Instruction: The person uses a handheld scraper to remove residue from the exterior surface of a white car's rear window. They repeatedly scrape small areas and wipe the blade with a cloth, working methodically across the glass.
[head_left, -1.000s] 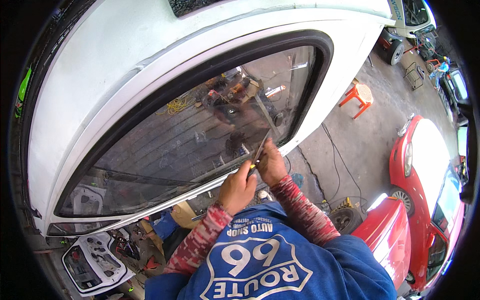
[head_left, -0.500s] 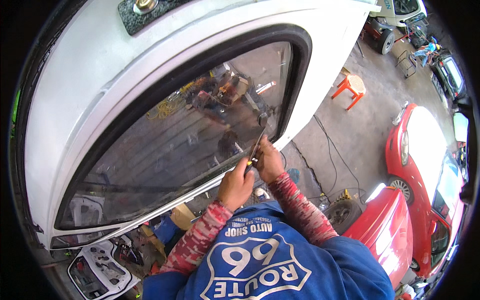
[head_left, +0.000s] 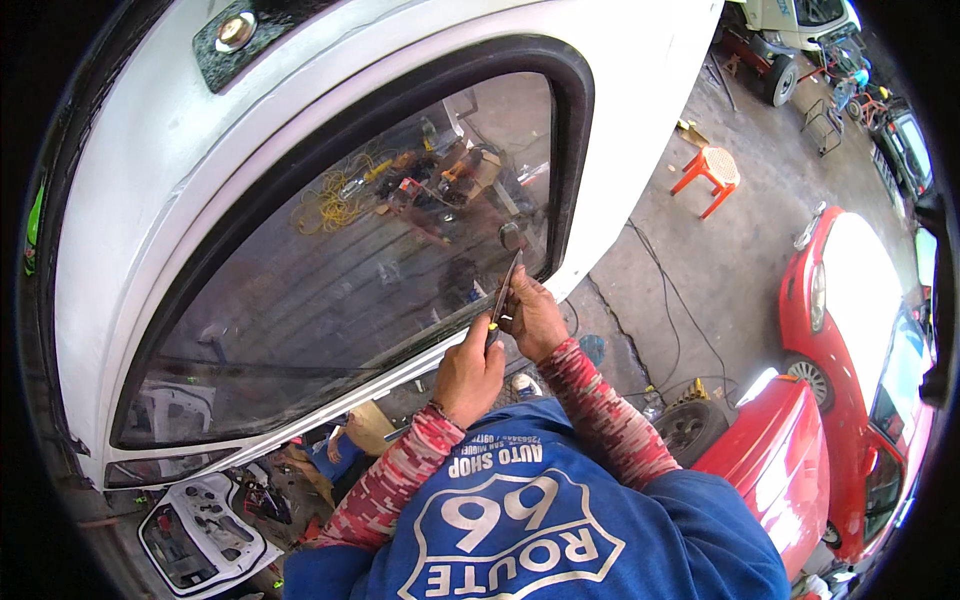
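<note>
My left hand (head_left: 472, 374) is closed round the black-and-yellow handle of a slim metal-bladed hand tool (head_left: 506, 285). Its blade points up and away over the lower right corner of a dark window pane (head_left: 330, 270); I cannot tell whether the tip touches the glass. Beside the blade, my right hand (head_left: 536, 318) has its fingers bent and pressed together against it, the fingertips partly hidden. A black rubber seal (head_left: 578, 120) frames the pane, set in a white vehicle panel (head_left: 640, 90).
An orange plastic stool (head_left: 712, 172) stands on the concrete floor to the right, near black cables (head_left: 664, 290). Farther right is a red car (head_left: 850, 420), with a loose wheel (head_left: 690, 428) closer in. A stripped white door panel (head_left: 205, 530) lies at lower left.
The panel and window have shifted slightly left in view. The blade stands a little more upright, and both hands keep nearly the same grip.
</note>
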